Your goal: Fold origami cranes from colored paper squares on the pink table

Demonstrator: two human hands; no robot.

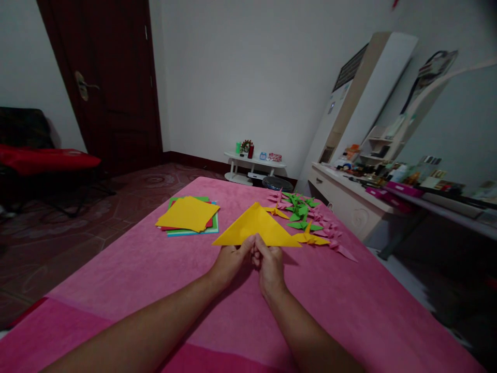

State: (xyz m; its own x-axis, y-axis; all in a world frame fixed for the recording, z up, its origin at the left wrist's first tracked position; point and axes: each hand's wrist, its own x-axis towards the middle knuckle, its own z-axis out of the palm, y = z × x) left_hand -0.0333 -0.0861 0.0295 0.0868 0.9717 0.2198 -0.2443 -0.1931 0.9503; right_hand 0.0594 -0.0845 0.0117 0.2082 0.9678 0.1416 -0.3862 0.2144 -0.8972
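Both your forearms reach forward over the pink plush-looking cloth, angling inward from the near side so the hands meet at centre. Left hand and right hand sit side by side, thumbs on top, tips almost together at the middle of the paper's near edge. Both hands pinch the bright yellow folded paper triangle, thumbs above, fingers curled below; exact finger placement under the paper is hidden.

The triangle is over the cloth, in front of you, between the stack of square coloured paper sheets, yellow on top, at left, and the folded paper birds at right. Apex points away from you; long axis runs left-right along the near edge, roughly level. Its right corner overlaps the yellow folded paper bird in view; can't tell if they touch. Green folded paper birds and pink ones lie beyond.
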